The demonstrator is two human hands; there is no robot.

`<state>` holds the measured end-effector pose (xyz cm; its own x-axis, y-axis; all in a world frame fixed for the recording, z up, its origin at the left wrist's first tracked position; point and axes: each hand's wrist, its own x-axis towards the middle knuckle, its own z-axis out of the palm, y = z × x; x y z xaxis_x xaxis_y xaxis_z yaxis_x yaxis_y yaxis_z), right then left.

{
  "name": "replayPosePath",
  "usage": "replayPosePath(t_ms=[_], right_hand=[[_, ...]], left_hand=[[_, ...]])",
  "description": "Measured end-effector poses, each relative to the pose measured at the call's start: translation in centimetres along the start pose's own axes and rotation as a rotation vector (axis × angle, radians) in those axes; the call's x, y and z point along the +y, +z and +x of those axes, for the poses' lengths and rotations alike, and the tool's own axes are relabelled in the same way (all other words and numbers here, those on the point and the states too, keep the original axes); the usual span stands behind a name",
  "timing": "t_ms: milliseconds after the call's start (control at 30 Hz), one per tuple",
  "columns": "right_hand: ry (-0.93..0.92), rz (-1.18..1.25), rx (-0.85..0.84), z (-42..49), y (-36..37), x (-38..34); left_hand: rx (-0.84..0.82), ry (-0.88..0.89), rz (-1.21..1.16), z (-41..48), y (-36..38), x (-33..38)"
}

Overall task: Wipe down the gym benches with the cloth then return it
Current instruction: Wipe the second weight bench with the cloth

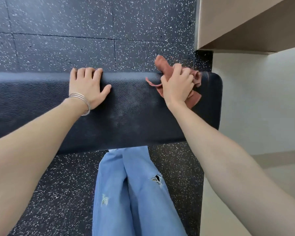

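A black padded gym bench [126, 113] runs across the view from the left edge to its rounded end at the right. My right hand [177, 86] grips a crumpled rust-red cloth [162, 65] near the bench's far right corner, with cloth sticking out above and below the fingers. My left hand [89, 86] rests flat on the bench top near its far edge, fingers spread and bent slightly over that edge. Thin silver bangles circle the left wrist.
Dark speckled rubber flooring [58, 40] lies beyond and under the bench. A pale wall [262, 108] and a beige ledge [245, 23] stand at the right, close to the bench end. My legs in light blue jeans [134, 193] stand against the bench's near side.
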<state>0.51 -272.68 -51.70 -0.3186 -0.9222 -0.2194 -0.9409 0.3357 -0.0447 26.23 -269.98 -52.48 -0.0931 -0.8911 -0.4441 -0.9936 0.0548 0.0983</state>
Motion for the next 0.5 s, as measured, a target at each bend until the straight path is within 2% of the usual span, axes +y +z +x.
replayPosePath(t_ms=[133,200,267,400,500], right_hand=[[-0.427,-0.04,-0.108,-0.9,0.5,-4.2],[-0.509,-0.035,-0.153,0.3,0.0,-3.2],[-0.437,-0.047,-0.159,2.7,-0.9,-0.1],[-0.126,-0.075,-0.103,6.0,-2.0,6.4],[-0.023,-0.069,-0.076,5.3,-1.3,5.5]], left_hand=[[-0.008,-0.027,-0.015,-0.1,-0.2,0.5],[0.003,-0.006,-0.024,-0.4,-0.3,0.3],[0.002,0.014,-0.02,-0.6,-0.4,-0.1],[-0.028,-0.027,-0.031,-0.6,-0.5,0.3],[-0.046,-0.102,-0.071,-0.6,-0.4,1.4]])
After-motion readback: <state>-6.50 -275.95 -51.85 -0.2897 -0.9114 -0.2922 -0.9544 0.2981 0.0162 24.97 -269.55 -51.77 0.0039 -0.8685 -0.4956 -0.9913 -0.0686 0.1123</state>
